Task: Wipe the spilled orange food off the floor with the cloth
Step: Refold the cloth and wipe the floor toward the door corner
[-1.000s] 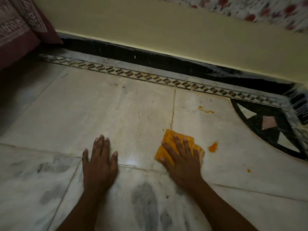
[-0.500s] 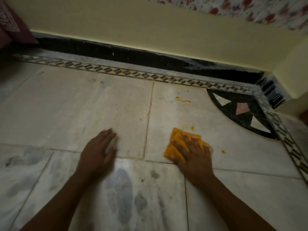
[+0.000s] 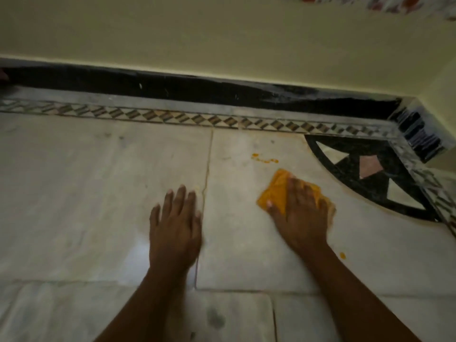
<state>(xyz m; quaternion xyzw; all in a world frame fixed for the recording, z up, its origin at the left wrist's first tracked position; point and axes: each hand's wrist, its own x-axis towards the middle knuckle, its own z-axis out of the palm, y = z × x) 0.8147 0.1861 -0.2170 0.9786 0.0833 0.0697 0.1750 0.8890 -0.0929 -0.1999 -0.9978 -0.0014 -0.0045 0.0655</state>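
Note:
My right hand (image 3: 302, 211) presses flat on an orange cloth (image 3: 276, 191) lying on the pale marble floor (image 3: 98, 181). The cloth's far and left parts stick out from under the fingers. A thin trail of orange food (image 3: 264, 158) lies just beyond the cloth, toward the wall. One small orange blob (image 3: 342, 255) sits on the floor right of my right forearm. My left hand (image 3: 175, 220) rests flat on the floor left of the cloth, fingers spread, holding nothing.
A black skirting (image 3: 197, 87) and a cream wall (image 3: 222, 40) run across the back, with a patterned tile border (image 3: 172, 117) in front. A black quarter-circle inlay (image 3: 370, 174) fills the corner at right. Tile joints cross the floor.
My right hand has slid the cloth forward and right over the larger orange blob, which no longer shows. My left hand has shifted forward. The view has moved closer to the wall corner.

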